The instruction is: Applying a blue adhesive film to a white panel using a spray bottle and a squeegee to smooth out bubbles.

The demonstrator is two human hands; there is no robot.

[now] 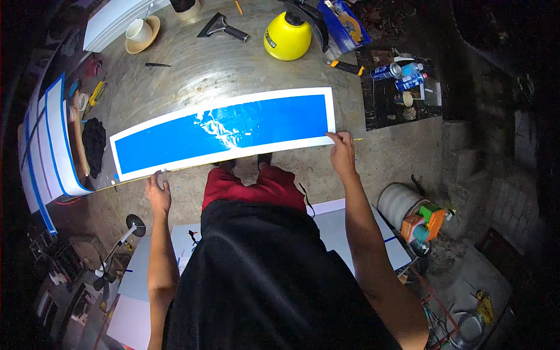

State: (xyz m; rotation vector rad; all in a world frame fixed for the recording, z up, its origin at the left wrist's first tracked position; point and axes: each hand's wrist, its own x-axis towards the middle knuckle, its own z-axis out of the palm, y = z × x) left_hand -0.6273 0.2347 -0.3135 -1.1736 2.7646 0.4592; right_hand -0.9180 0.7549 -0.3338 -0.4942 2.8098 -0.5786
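A long, gently curved sheet, glossy blue (175, 135) with a white border, lies along the near edge of a worn metal table (204, 76). The near left part of that border is at the fingertips of my left hand (157, 195), whose fingers are bent, with the thumb a little apart. At the sheet's near right corner, my right hand (343, 153) has its fingers closed on the border. Light glares off the middle of the blue surface. The undersides of both hands are hidden.
Farther back are a yellow spray bottle (287, 36), a black squeegee (221, 28), a cutter knife (346, 67), a blue bin (350, 26) and a white cup (138, 30). Blue-edged sheets (55, 134) and a black cloth (93, 141) lie left. Cans (387, 72) stand right.
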